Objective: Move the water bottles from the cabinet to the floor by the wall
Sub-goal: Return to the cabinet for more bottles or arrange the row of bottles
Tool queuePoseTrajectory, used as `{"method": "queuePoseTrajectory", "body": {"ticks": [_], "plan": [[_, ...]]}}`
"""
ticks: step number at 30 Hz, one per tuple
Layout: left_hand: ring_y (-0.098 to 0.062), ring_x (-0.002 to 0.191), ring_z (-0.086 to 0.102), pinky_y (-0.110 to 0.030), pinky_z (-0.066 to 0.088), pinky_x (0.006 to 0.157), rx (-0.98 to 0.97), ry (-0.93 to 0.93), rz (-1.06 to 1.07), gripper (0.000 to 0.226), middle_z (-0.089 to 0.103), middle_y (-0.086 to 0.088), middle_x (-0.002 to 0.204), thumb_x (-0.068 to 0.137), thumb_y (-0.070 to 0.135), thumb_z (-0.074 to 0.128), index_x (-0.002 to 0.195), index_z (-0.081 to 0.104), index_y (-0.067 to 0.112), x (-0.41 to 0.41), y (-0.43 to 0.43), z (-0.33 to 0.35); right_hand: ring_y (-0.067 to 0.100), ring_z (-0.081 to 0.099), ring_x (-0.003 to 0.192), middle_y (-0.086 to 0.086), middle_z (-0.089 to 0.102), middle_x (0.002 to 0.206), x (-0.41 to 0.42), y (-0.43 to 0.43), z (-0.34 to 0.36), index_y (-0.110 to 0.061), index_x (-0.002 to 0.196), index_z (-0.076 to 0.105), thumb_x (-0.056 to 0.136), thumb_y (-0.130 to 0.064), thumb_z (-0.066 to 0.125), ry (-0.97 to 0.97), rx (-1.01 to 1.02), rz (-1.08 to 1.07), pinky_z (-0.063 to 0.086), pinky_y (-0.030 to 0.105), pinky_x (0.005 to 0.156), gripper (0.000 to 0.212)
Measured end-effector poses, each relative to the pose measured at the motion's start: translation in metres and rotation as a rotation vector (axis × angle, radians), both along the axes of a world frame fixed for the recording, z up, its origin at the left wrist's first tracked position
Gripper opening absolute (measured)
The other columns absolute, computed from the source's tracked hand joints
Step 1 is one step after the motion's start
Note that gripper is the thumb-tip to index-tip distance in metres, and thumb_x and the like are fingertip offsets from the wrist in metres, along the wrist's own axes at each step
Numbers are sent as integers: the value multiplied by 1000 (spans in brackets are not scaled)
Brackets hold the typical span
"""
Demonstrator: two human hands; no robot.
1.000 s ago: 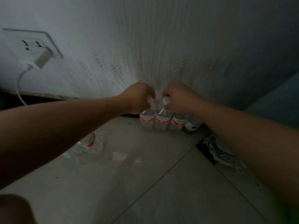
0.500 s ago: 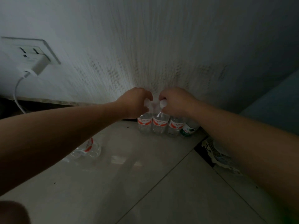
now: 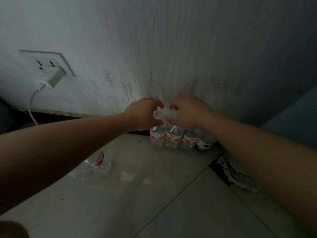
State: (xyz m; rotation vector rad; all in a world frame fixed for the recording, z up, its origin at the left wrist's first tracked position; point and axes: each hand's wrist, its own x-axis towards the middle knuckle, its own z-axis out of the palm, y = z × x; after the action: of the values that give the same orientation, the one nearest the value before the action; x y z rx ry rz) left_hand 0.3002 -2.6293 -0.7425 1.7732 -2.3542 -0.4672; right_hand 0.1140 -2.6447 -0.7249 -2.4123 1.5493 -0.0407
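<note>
Currently both hands at bottle tops by wall (image 3: 171, 48). Left hand (image 3: 144, 114) curled round white cap of leftmost bottle (image 3: 157, 138); right hand (image 3: 188, 111) curled on cap of next bottle (image 3: 172, 139). Four bottles upright in row on floor (image 3: 154, 194), touching, against wall. Fifth bottle (image 3: 97, 164) lying on side, near, left of row. Risk: row packed tight, jerky release tips neighbour, domino. Green-label bottle (image 3: 203, 146) half hidden by right arm. Dim light; grip tightness unclear. Cabinet out of frame.
</note>
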Motion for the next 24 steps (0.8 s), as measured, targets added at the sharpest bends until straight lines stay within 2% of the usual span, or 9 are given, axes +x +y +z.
{"method": "queuePoseTrajectory", "body": {"ticks": [5, 8, 14, 19, 24], "plan": [[-8, 92, 50, -25, 40, 77, -44, 7, 45, 53, 62, 5, 118, 80, 49, 74, 126, 58, 29, 27, 3, 17, 16, 57, 100, -4, 61, 115, 24, 4, 15, -24, 122, 61, 78, -49, 69, -65, -70, 20, 50, 34, 84, 51], [-8, 92, 51, -26, 42, 77, -60, 6, 94, 51, 63, 5, 118, 81, 50, 73, 125, 59, 30, 53, 8, 28, 13, 56, 101, -4, 60, 118, 45, 8, 22, -24, 125, 59, 81, -47, 69, -93, -72, 63, 46, 30, 82, 51], [-9, 93, 54, -29, 46, 81, -85, -34, 224, 47, 64, 5, 115, 83, 49, 71, 124, 60, 30, 117, 30, 44, 9, 50, 89, -6, 58, 118, 97, 18, 27, -26, 127, 57, 83, -49, 67, -116, -51, 166, 40, 28, 75, 51], [-12, 98, 57, -29, 46, 81, -40, -105, 292, 39, 64, 6, 112, 84, 47, 69, 119, 63, 29, 167, 58, 47, 9, 49, 90, -5, 56, 124, 146, 28, 25, -27, 130, 55, 82, -49, 68, -113, 20, 288, 39, 26, 77, 54], [-17, 95, 61, -38, 53, 84, 77, -245, 275, 34, 67, 4, 107, 82, 48, 68, 112, 67, 31, 199, 78, 44, 14, 54, 98, -5, 56, 120, 189, 47, 26, -29, 128, 56, 81, -47, 69, -94, 88, 440, 48, 33, 84, 52]]}}
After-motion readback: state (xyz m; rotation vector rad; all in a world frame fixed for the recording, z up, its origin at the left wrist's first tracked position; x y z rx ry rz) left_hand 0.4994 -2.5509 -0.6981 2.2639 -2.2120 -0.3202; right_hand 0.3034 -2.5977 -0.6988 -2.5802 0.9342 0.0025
